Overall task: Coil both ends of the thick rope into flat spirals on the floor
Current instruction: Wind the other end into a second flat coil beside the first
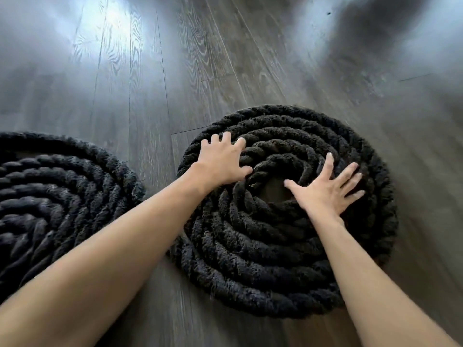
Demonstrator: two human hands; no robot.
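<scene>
Two rope spirals lie on the floor (250,58): one left (57,191), one right (275,259). Left hand (220,164) and right hand (325,191) press flat, fingers spread, on the right one, gripping nothing.

Black twisted-strand rope (263,249) (fuzzy) on grey-brown wood-grain floor (155,71).

Single head-worn wide-angle view, looking forward and steeply down at the floor (155,71) from close above; both forearms enter from the bottom edge, and plank lines bow toward the frame's margins.
</scene>
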